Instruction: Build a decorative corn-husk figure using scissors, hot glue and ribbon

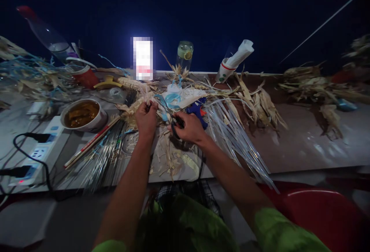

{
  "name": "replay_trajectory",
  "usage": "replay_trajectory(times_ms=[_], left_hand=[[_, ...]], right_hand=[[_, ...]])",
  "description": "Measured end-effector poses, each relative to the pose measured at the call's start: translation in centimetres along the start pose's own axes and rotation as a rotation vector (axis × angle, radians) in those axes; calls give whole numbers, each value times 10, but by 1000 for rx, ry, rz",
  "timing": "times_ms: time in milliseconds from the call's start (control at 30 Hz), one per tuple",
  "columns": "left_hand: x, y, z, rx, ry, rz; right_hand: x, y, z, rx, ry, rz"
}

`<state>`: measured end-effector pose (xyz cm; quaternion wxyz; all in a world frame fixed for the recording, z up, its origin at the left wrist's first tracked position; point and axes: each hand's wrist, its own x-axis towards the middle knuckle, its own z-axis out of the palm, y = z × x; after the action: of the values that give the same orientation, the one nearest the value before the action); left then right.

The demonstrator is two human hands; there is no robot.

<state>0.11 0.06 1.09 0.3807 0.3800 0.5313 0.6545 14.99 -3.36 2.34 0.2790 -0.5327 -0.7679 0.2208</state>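
My left hand (147,119) is closed in a pinch near the middle of the table, with a pale dry wisp, perhaps corn husk (146,94), rising from its fingers. Dark-handled scissors (174,128) are gripped in my right hand (189,127), their blades pointing up and left toward my left hand. Behind the blades lies a roll of light blue tape (172,100). A blue tool with an orange part (197,111) rests just beyond my right hand. Scraps of husk (167,147) are spread on the table below and between both hands.
Clear rods (235,138) lie right; thin wires (106,155) and red-tipped sticks (92,142) lie left. Farther left are a bowl of brown liquid (83,115) and a power strip (40,151). Behind stand a lit screen (143,57), a bottle (185,53) and a paper cup (224,70).
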Motion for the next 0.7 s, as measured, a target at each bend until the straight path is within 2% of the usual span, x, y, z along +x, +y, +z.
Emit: replay_trajectory(times_ms=[367, 700], left_hand=[[8, -7, -1, -2, 80, -8], [7, -11, 0, -45, 37, 41]], right_hand=[[-4, -10, 6, -55, -85, 40], [-3, -7, 9, 23, -8, 23]])
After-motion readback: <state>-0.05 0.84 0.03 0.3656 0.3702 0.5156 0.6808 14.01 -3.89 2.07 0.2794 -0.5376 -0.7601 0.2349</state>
